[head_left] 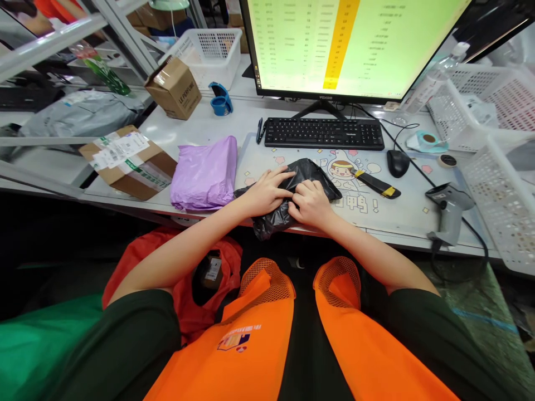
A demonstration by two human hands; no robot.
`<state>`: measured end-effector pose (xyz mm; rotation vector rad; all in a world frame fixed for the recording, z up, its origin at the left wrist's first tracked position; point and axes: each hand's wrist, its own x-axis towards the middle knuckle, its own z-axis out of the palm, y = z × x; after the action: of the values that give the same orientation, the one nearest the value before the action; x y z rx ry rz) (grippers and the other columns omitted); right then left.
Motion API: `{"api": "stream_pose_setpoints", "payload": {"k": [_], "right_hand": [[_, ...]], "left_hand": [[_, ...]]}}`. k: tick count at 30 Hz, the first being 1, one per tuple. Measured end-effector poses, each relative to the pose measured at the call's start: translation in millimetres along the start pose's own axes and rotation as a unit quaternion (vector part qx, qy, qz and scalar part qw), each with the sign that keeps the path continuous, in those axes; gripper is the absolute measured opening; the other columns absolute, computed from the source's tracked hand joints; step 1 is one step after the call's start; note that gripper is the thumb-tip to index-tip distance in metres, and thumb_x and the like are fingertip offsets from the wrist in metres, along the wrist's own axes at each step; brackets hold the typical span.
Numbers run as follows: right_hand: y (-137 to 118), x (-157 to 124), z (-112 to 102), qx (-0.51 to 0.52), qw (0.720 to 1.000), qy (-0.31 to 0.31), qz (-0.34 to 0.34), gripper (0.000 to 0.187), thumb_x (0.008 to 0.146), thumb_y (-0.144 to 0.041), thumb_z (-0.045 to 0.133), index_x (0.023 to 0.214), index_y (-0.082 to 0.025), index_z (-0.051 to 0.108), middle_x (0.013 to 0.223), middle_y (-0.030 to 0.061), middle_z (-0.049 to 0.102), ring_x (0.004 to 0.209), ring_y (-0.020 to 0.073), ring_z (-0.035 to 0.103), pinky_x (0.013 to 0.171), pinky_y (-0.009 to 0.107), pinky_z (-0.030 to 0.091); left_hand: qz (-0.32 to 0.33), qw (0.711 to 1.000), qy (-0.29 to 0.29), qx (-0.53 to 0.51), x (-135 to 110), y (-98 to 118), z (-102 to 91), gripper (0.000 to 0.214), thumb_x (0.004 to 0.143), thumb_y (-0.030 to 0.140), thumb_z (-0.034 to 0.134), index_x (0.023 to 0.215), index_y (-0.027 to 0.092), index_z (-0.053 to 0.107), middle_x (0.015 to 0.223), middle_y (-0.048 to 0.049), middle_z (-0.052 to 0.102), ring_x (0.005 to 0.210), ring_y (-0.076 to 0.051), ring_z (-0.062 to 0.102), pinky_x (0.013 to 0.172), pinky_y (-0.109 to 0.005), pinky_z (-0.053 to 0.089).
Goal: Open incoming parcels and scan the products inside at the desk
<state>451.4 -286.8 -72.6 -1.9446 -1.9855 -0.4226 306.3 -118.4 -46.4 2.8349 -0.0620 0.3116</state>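
Note:
A black plastic mailer bag, crumpled and shiny, lies at the front of the desk, its lower corner hanging past the edge. My left hand grips its left part, upper fingers stretched across the plastic and the lower fingertips pressed to it. Close beside, my right hand has its fingers curled into the bag's middle. The fingertips of both hands nearly meet. What the bag contains is hidden. Left of it sits a purple plastic parcel. To the right lies a black and yellow utility knife.
A monitor stands behind a keyboard, with a mouse to the right. A barcode scanner and white baskets occupy the right side. Cardboard boxes and a metal rack are on the left. An open red bag is below.

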Motion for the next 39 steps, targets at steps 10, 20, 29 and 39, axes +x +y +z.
{"api": "stream_pose_setpoints", "payload": {"k": [10,20,29,39], "right_hand": [[-3.7,1.8,-3.4,0.009,1.000,-0.002,-0.008,0.023,0.103,-0.028,0.050,0.096,-0.017,0.068,0.095,0.0121,0.071,0.097,0.0286,0.053,0.091,0.043,0.030],[8.5,2.4,-1.1,0.052,0.996,0.051,-0.045,0.037,0.104,-0.037,0.046,0.077,-0.020,0.065,0.069,0.0052,0.063,0.080,0.0232,0.051,0.084,0.043,0.027],[22.8,-66.0,-69.4,0.113,0.985,-0.011,-0.128,0.047,0.104,-0.054,0.062,0.067,-0.025,0.062,0.073,0.0016,0.061,0.087,0.0214,0.060,0.083,0.045,0.031],[61.1,-126.4,-91.0,0.054,0.998,-0.001,-0.036,0.042,0.102,-0.047,0.070,0.067,-0.027,0.061,0.075,-0.0043,0.066,0.087,0.0185,0.068,0.085,0.044,0.032]], "left_hand": [[0.109,0.992,-0.055,0.039,12.5,-15.2,-18.5,0.029,0.088,0.018,0.066,0.112,0.024,0.080,0.165,-0.0122,0.051,0.161,-0.037,0.037,0.133,-0.066,0.025],[0.120,0.992,-0.047,0.003,9.8,0.1,-20.8,0.029,0.094,0.023,0.061,0.115,0.024,0.081,0.163,-0.0125,0.050,0.161,-0.036,0.035,0.133,-0.060,0.031],[0.200,0.973,-0.081,0.076,-18.9,50.5,-71.1,0.034,0.104,0.052,0.059,0.086,0.028,0.074,0.118,-0.0036,0.076,0.123,-0.022,0.066,0.125,-0.043,0.041],[0.158,0.973,0.076,0.151,-57.2,4.6,-78.5,0.029,0.096,0.049,0.072,0.076,0.029,0.065,0.089,0.0003,0.070,0.095,-0.021,0.063,0.094,-0.042,0.047]]}}
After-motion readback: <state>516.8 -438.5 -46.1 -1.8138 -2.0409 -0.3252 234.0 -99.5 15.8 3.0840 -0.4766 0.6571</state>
